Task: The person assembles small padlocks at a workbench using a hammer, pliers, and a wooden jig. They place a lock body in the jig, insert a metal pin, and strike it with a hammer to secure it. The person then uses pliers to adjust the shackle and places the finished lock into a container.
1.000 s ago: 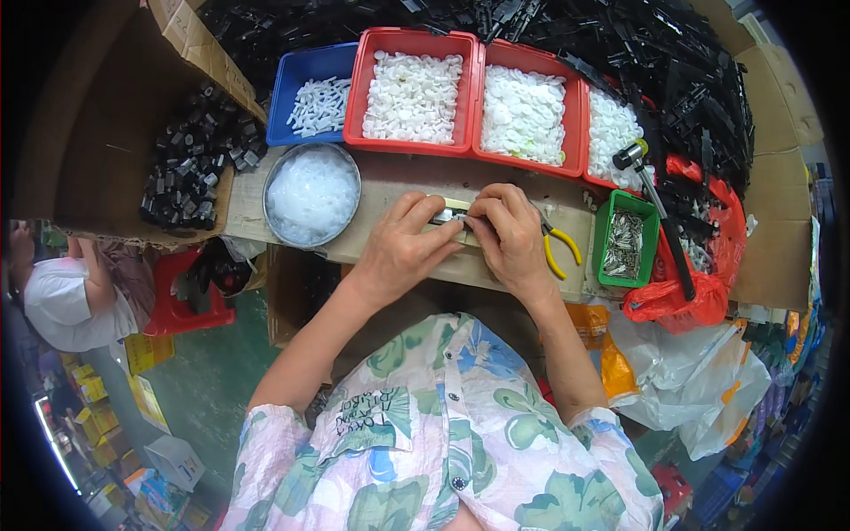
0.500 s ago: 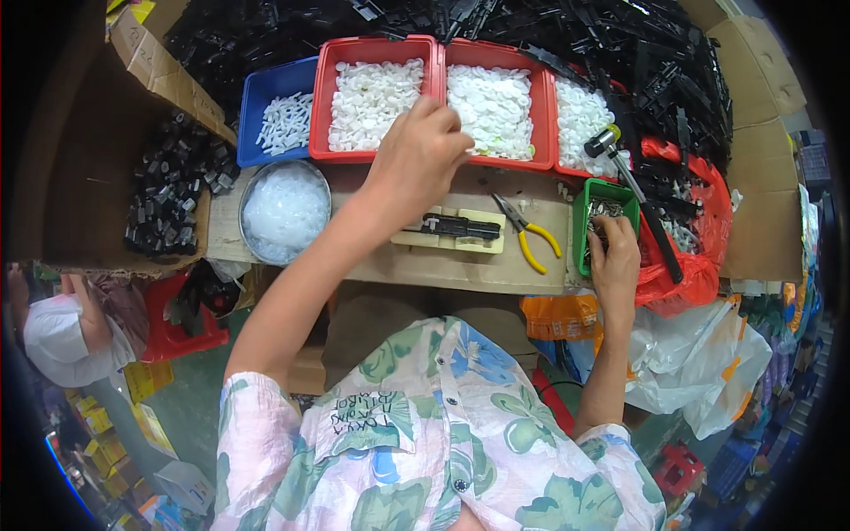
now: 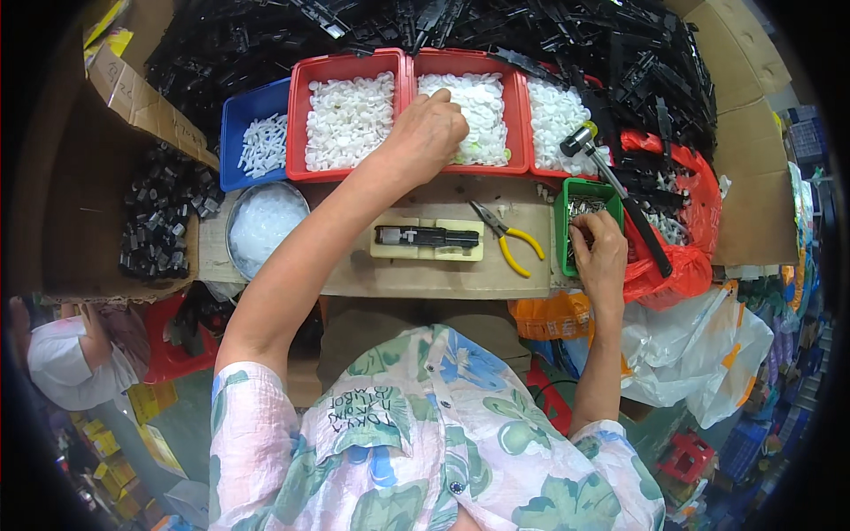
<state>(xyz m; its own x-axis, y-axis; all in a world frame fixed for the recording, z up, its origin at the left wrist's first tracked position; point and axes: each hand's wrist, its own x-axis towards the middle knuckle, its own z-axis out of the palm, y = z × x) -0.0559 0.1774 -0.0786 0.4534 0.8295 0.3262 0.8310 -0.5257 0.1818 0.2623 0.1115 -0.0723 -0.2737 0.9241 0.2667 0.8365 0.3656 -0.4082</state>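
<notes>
My left hand (image 3: 428, 134) reaches over the middle red bin (image 3: 520, 115), its fingers bent down and drawn together among white plastic pieces (image 3: 482, 102). Their tips are hidden, so any held piece cannot be made out. At the right, my right hand (image 3: 602, 252) has thumb and finger pinched inside a green bin (image 3: 565, 232) of small metal parts (image 3: 584, 206); what they grip is too small to name. Between my arms a black plastic assembly (image 3: 434, 237) lies in a cream holder (image 3: 400, 251). Pliers (image 3: 512, 240) with yellow handles rest beside it.
A blue bin (image 3: 232, 142), another red bin (image 3: 298, 119) and a round bowl (image 3: 266, 228) hold white or clear pieces. A hammer (image 3: 633, 203) leans across the green bin's right side. Black parts (image 3: 425, 25) are heaped behind; cardboard walls (image 3: 155, 102) flank the bench.
My left hand has moved farther into the middle red bin, fingers now pointing away. My right hand stays at the green bin, its fingers drawn into a pinch. The whole view has shifted slightly.
</notes>
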